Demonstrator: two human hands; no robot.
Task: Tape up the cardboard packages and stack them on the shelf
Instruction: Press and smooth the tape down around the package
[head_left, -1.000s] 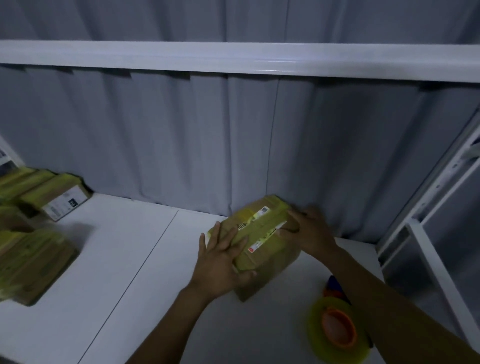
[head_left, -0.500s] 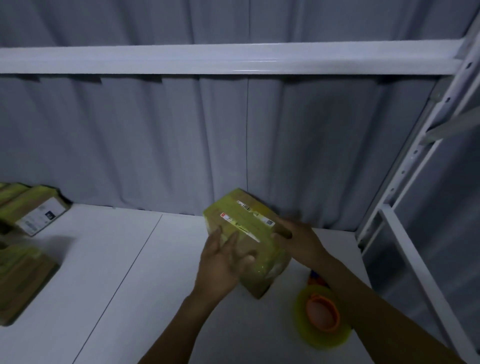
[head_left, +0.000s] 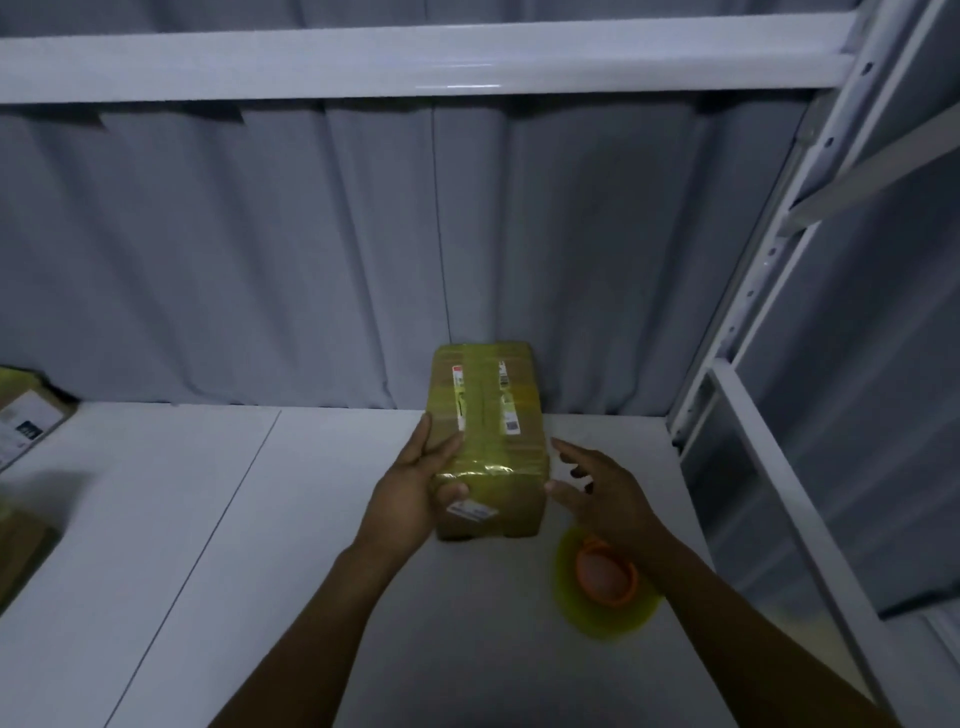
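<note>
A cardboard package (head_left: 491, 415) wrapped in yellow tape, with several white labels, lies on the white shelf board (head_left: 322, 519), its long side pointing at the back wall. My left hand (head_left: 415, 493) holds its near left corner, thumb on the front face and fingers along the left side. My right hand (head_left: 602, 493) hovers just right of the package with fingers spread, holding nothing. A roll of yellow tape (head_left: 605, 587) with an orange core lies on the shelf board under my right wrist.
More taped packages (head_left: 26, 415) sit at the far left edge of the shelf board. A grey curtain hangs behind. A white shelf beam (head_left: 415, 57) runs overhead, and a white upright post (head_left: 748, 312) stands at the right.
The package has been turned from a slant to point straight at the back wall. My right hand has come off it and opened; my left hand has slid to its near left corner.
</note>
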